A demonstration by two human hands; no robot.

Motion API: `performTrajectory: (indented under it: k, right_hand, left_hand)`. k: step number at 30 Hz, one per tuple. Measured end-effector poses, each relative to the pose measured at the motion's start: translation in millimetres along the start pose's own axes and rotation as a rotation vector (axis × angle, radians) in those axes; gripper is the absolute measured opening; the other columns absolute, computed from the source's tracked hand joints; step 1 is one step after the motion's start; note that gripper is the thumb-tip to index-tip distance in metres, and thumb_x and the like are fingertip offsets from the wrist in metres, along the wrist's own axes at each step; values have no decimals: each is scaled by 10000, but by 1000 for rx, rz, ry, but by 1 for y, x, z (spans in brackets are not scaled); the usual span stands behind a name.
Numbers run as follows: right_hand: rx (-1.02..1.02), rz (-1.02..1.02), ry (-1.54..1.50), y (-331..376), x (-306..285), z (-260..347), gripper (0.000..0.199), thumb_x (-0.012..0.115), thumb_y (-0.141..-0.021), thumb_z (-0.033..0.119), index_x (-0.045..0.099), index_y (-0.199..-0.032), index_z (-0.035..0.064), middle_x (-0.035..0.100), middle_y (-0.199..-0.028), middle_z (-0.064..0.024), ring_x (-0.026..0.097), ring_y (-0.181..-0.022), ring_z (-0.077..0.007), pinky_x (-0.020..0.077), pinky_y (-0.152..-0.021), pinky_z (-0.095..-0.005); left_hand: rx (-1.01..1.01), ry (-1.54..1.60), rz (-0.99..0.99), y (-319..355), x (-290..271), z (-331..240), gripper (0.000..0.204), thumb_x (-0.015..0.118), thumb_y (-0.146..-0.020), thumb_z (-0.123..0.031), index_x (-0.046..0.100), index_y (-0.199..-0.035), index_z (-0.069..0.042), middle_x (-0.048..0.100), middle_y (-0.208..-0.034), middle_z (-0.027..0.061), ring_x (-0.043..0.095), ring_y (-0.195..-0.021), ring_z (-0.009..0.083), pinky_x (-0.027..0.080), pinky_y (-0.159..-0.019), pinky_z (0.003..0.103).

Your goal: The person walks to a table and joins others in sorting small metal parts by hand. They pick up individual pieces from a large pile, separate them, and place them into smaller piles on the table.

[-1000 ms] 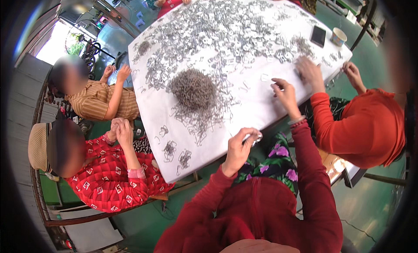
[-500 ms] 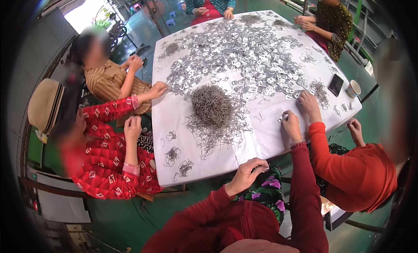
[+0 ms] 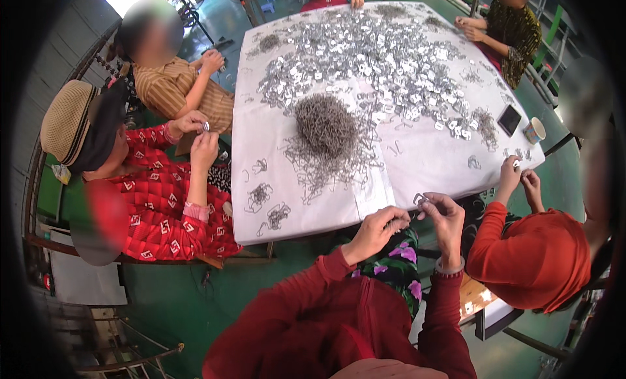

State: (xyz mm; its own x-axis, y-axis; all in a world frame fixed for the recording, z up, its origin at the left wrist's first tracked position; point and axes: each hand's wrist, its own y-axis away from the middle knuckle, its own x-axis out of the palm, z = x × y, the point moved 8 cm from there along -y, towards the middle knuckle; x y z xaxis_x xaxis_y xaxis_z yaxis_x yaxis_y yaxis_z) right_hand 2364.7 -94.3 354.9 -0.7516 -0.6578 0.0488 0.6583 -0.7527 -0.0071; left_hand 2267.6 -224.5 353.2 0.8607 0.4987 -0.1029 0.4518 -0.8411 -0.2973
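My left hand (image 3: 378,234) is closed near the table's front edge, fingers curled round small metal pieces that are mostly hidden. Close beside it, my right hand (image 3: 445,224) pinches a small silver metal buckle (image 3: 418,199) between thumb and fingertips. The hands face each other, slightly apart. Beyond them, a dense grey heap of bent wire hooks (image 3: 326,126) rises from the white-covered table (image 3: 430,158), with loose hooks scattered around its foot. Farther back spreads a wide layer of flat silver buckles (image 3: 365,59) with slots.
Small clusters of linked pieces (image 3: 277,216) lie at the near left. A phone (image 3: 508,121) and a paper cup (image 3: 535,130) stand at the right edge. Co-workers sit around the table: one in red-patterned sleeves (image 3: 166,216) at left, one in orange (image 3: 528,255) at right.
My right hand has drawn back from the tabletop toward my left hand, bringing the buckle. The left-hand neighbour's reaching hand has come back to the other; the right-hand neighbour's has left the tabletop.
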Motion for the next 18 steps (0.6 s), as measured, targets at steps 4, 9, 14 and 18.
performTrajectory:
  k: [4, 9, 14, 18]
  right_hand:
    - [-144, 20, 39, 36, 15, 21, 137, 613, -804, -98, 639, -936, -72, 623, -856, -84, 587, -667, -109, 469, -611, -214]
    - [-235, -53, 107, 42, 19, 26, 160, 614, -800, -103, 638, -958, -82, 619, -834, -82, 586, -656, -107, 464, -610, -207]
    - [-203, -57, 77, 40, 23, 15, 161, 621, -801, -99, 640, -961, -88, 629, -840, -92, 588, -645, -104, 464, -610, -201]
    - [-193, -52, 53, 40, 25, 11, 154, 615, -800, -104, 640, -952, -92, 626, -864, -108, 590, -654, -113, 481, -608, -216]
  left_hand:
    - [39, -98, -31, 1, -4, 1, 110, 608, -866, -49, 589, -952, 16, 640, -842, 103, 639, -796, 165, 498, -710, 277]
    - [131, -129, -40, 3, -3, -9, 117, 628, -851, -69, 590, -942, -6, 639, -858, 107, 634, -777, 225, 497, -692, 307]
    - [142, -164, -72, 10, -5, -5, 132, 647, -827, -79, 597, -940, -32, 639, -869, 95, 612, -826, 262, 475, -728, 338]
    - [161, -204, -90, 12, -9, -5, 128, 652, -816, -72, 597, -925, -38, 632, -857, 94, 600, -805, 272, 469, -727, 348]
